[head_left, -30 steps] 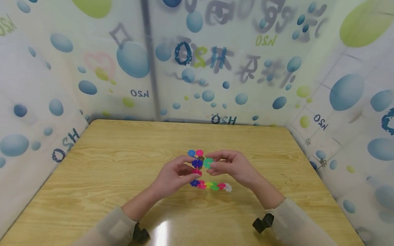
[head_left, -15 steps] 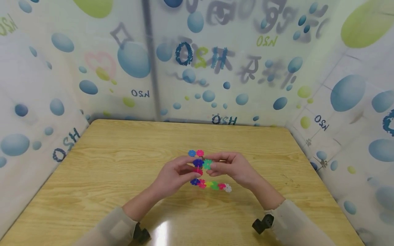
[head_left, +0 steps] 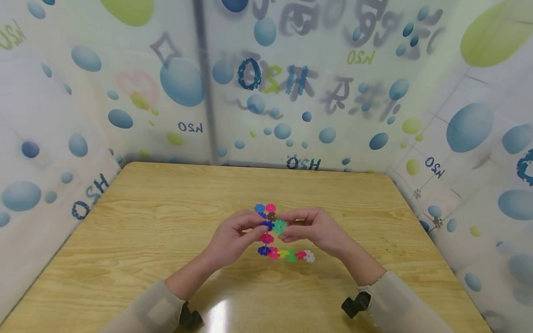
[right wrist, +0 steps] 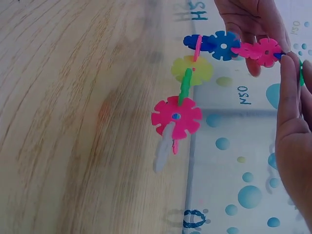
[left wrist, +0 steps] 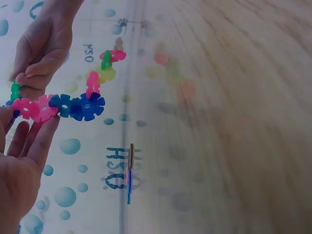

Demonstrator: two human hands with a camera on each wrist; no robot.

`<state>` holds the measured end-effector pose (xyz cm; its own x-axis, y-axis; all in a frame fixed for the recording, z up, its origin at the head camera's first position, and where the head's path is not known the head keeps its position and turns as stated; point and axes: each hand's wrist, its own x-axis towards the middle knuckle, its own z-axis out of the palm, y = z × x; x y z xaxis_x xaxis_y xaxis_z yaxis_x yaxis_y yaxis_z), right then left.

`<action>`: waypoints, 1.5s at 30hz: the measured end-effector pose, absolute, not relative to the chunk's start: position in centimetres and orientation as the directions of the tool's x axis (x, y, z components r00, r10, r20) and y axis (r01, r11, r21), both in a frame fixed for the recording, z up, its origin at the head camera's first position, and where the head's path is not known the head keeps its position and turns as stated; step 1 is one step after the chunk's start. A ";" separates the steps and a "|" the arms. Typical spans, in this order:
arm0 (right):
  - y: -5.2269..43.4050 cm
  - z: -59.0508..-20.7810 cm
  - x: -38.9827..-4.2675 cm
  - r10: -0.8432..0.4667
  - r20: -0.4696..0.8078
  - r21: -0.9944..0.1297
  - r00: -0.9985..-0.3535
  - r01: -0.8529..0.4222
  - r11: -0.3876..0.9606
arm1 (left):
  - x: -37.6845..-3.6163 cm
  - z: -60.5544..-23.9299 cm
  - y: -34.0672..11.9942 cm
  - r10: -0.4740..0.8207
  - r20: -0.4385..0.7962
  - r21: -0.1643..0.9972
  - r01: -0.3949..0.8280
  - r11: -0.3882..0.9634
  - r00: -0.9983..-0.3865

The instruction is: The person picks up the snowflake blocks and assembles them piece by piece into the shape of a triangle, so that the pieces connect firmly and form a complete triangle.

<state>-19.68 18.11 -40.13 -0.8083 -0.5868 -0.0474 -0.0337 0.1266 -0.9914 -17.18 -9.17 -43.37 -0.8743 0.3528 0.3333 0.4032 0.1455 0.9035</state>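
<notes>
A chain of notched plastic snowflake discs hangs from my hands above the table. In the head view, my left hand [head_left: 236, 235] pinches a dark blue disc [head_left: 267, 225] at the chain's upper end. My right hand [head_left: 316, 230] holds a green disc [head_left: 280, 226] by its right side, against that blue disc; whether their slots interlock cannot be told. Below hang a pink disc [head_left: 267, 238] and a lower dark blue disc [head_left: 264, 250]. From there the chain runs rightward through a yellow disc [right wrist: 192, 70] to a white disc [head_left: 309, 256].
Just beyond my hands, a light blue disc [head_left: 260, 208], a pink disc [head_left: 270, 208] and a brown disc [head_left: 271, 216] appear together, seen edge-on in the left wrist view. The wooden table [head_left: 166, 194] meets patterned walls at its back and sides.
My left thumb has moved up from the pink disc to the upper dark blue disc. The green disc has shifted slightly left and down, closing up to that blue disc.
</notes>
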 end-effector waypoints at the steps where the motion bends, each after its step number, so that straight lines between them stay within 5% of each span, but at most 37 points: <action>1: 18.1 -40.1 -19.7 -0.587 -0.052 -0.990 -0.808 -0.037 0.139 | -17.2 -43.4 -9.2 0.348 0.331 0.906 0.399 0.143 -0.877; 45: 17.3 -39.6 -19.2 -0.605 0.037 -0.920 -0.796 -0.263 0.290 | -16.7 -42.4 -9.7 0.352 0.248 0.942 0.310 0.129 -0.902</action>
